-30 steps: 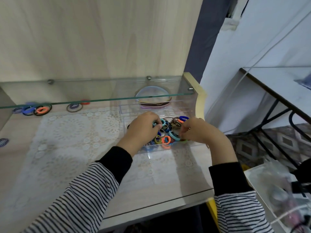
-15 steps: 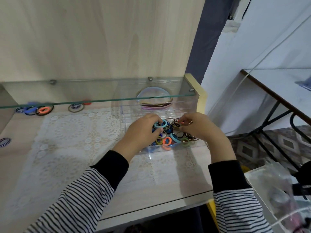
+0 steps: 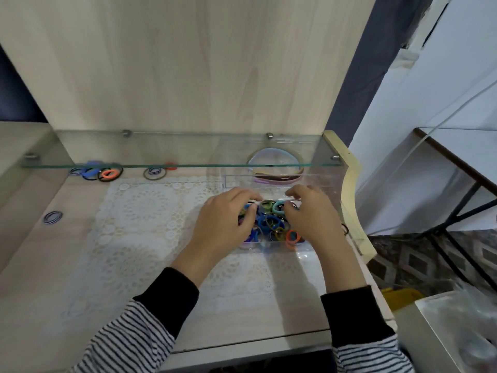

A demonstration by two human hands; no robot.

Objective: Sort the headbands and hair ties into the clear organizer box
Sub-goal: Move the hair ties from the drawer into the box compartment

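A clear organizer box [image 3: 326, 189] stands at the right end of the desk, partly under a glass shelf. Its front compartment holds a heap of coloured hair ties [image 3: 269, 224]. Headbands [image 3: 274, 179] lie in the back compartment, purple and dark ones. My left hand [image 3: 223, 224] reaches into the heap from the left, fingers curled around ties. From the right, my right hand [image 3: 309, 215] pinches a teal hair tie [image 3: 278, 207] at the top of the heap. An olive tie [image 3: 267, 205] sits between the two hands.
Loose hair ties lie at the back left under the glass shelf [image 3: 161, 165]: a blue and orange cluster [image 3: 105, 173], a striped one [image 3: 153, 173], and a single striped one [image 3: 53, 217] further left. A lace mat [image 3: 139, 224] covers the desk. The desk edge is right of the box.
Both hands have moved slightly toward the back of the front compartment. The teal tie has gone from my left fingers over to my right fingers.
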